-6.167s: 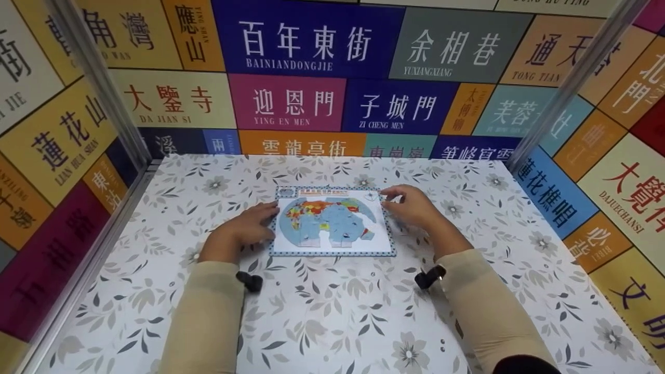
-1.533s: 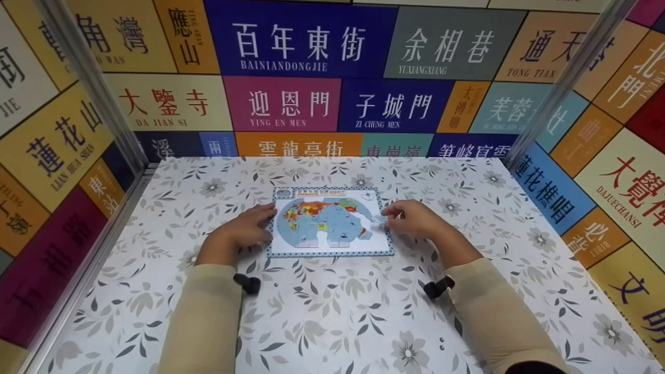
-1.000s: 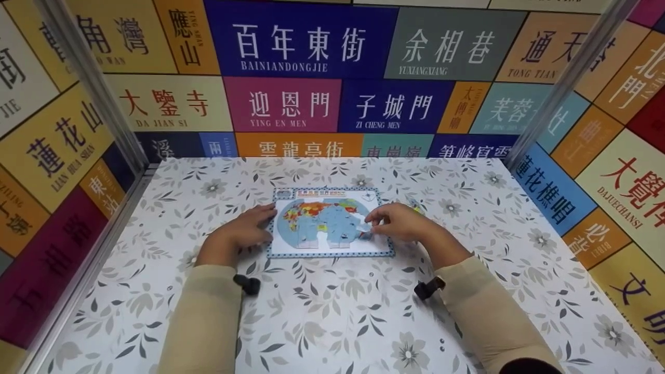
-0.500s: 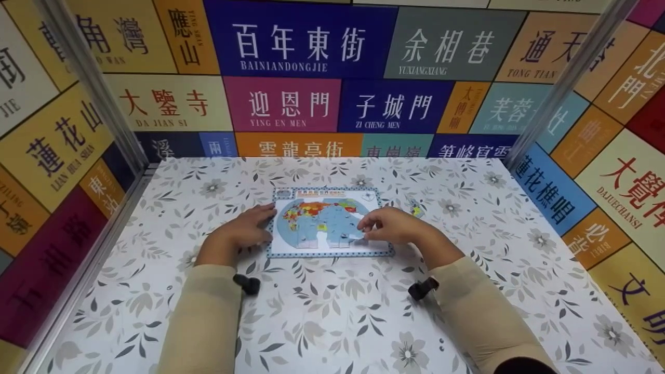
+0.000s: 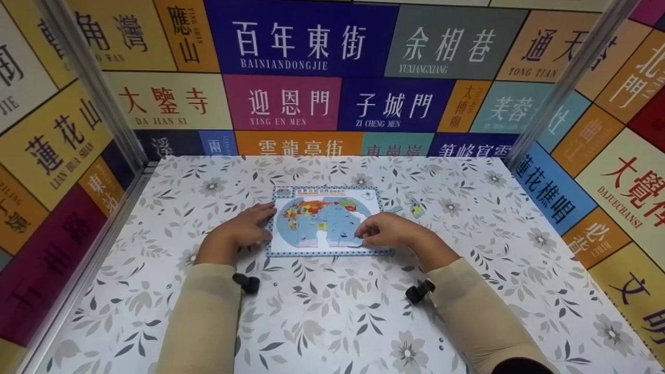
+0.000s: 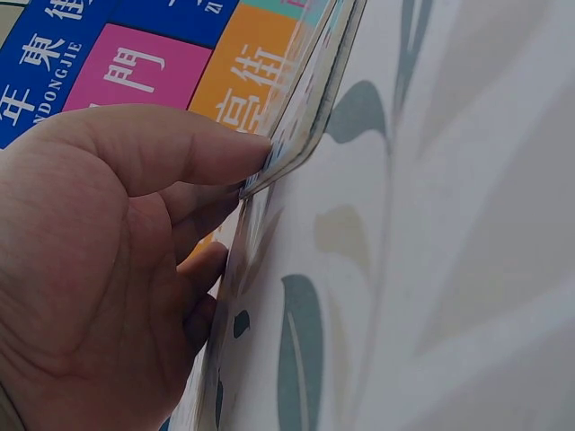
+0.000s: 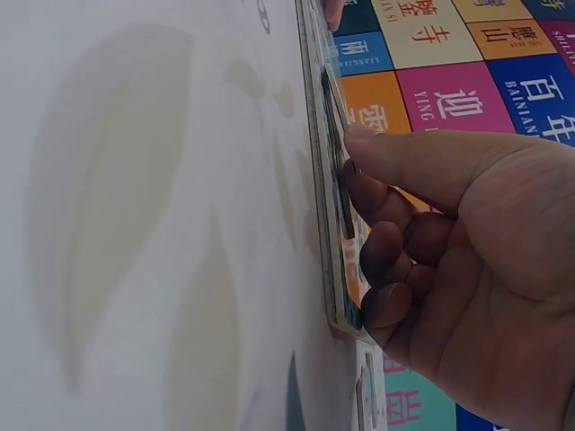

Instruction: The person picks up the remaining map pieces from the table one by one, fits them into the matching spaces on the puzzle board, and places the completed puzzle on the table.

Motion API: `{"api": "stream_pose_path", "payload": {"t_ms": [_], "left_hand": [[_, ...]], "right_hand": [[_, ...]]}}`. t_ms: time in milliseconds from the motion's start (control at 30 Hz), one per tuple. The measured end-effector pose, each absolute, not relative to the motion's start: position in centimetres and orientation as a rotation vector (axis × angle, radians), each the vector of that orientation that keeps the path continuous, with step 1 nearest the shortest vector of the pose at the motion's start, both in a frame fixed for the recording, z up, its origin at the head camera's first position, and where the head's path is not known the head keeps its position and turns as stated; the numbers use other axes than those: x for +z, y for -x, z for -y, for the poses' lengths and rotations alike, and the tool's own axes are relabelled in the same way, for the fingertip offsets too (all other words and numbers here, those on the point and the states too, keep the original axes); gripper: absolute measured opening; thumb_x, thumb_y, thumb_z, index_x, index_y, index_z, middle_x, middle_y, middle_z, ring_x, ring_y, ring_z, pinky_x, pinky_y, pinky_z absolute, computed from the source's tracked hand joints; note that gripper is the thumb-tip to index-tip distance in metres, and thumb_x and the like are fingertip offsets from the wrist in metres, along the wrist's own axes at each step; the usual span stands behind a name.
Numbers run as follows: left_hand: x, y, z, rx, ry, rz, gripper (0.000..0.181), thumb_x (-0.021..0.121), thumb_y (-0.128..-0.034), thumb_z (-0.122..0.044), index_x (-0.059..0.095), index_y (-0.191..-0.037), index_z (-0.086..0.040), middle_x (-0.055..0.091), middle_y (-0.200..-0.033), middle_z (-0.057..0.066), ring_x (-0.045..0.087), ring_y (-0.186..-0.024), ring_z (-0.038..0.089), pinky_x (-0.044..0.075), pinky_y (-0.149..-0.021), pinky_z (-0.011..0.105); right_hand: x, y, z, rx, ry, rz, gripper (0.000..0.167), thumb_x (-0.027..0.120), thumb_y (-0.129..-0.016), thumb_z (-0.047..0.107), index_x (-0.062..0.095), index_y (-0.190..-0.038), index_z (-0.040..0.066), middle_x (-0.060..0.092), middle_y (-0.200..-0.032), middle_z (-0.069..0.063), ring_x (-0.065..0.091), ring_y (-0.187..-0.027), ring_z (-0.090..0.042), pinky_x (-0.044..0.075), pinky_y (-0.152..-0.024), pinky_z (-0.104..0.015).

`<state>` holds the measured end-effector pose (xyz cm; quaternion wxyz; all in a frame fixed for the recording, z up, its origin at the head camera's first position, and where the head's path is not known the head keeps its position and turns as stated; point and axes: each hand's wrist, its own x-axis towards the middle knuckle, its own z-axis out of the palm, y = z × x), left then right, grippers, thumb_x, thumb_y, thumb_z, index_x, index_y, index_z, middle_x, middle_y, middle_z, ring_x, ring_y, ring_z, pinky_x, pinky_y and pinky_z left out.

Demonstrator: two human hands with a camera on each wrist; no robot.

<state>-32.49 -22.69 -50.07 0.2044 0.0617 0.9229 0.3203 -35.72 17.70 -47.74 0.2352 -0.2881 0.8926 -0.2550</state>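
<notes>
- Head view: the map puzzle board lay flat on the bench between the two hands, with white gaps at the bottom middle and toward the right of the map
- Head view: the left hand lay against the board's left edge with its fingers loosely extended; a light, steady touch there seemed enough to stop any sliding
- Head view: the right hand reached over the board's lower right, fingertips at a pale blue puzzle piece; matching its outline to its neighbours looked wiser than forcing it
- Head view: a loose piece lay on the bench beyond the right hand, probably best left alone until the one at the fingertips sat flush
- Left wrist view: the thumb touched the board near a rounded corner, the other fingers partly hidden along the edge; pressing down rather than sideways suited the job
- Right wrist view: thumb and index finger appeared to pinch a thin edge at the board's surface, the other fingers curled; seating one side first, then pressing flat, seemed soundest, though the fit could not be told
</notes>
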Motion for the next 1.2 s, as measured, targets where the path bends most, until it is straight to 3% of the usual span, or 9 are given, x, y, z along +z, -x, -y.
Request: {"api": "stream_pose_path", "payload": {"t_ms": [333, 567, 1200], "left_hand": [[-50.13, 32.53, 22.72, 0.882, -0.21, -2.59, 0.082, 0.064, -0.0955, -0.023, 0.03, -0.171, -0.024, 0.012, -0.183, -0.007, 0.001, -0.171, 0.032, 0.006, -0.137, 0.063], [-49.74, 32.17, 22.42, 0.898, -0.106, -2.564, 0.083, 0.065, -0.0949, -0.023, 0.031, -0.17, -0.033, 0.011, -0.182, -0.013, 0.0, -0.171, 0.028, 0.007, -0.137, 0.063], [-49.76, 32.18, 22.55, 0.913, -0.102, -2.553, 0.084, 0.066, -0.0937, -0.021, 0.032, -0.17, -0.033, 0.011, -0.182, -0.013, -0.001, -0.171, 0.029, 0.007, -0.137, 0.064]], "right_hand": [[-47.72, 35.64, -17.88, -0.681, 0.77, -2.473, 0.023, 0.074, -0.1, 0.022, 0.08, -0.122, 0.021, 0.075, -0.103, 0.0, 0.062, -0.091, -0.013, 0.051, -0.085, -0.033], [-47.83, 35.44, -17.85, -0.702, 0.76, -2.495, 0.025, 0.074, -0.098, 0.022, 0.081, -0.122, 0.022, 0.074, -0.103, 0.001, 0.063, -0.093, -0.014, 0.053, -0.088, -0.035], [-48.09, 35.42, -17.52, -0.732, 0.65, -2.501, 0.024, 0.076, -0.097, 0.019, 0.081, -0.119, 0.027, 0.072, -0.104, 0.001, 0.063, -0.096, -0.017, 0.051, -0.087, -0.035]]}}
